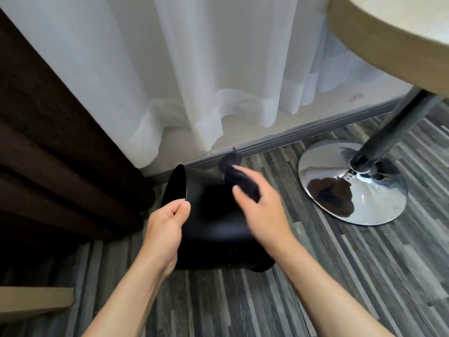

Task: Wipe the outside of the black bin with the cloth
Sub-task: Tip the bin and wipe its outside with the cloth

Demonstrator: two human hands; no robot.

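Note:
The black bin lies tipped on its side on the striped floor, with its open mouth turned to the left. My left hand pinches the rim at the near left side of the mouth. A dark blue cloth is bunched in my right hand, which presses it against the upper right of the bin's outer wall. The right hand looks motion-blurred. Part of the bin's wall is hidden behind both hands.
A white sheer curtain hangs behind the bin, with a dark brown curtain at the left. A round table's chrome base and pole stand at the right, under the wooden tabletop. A wooden edge shows at lower left.

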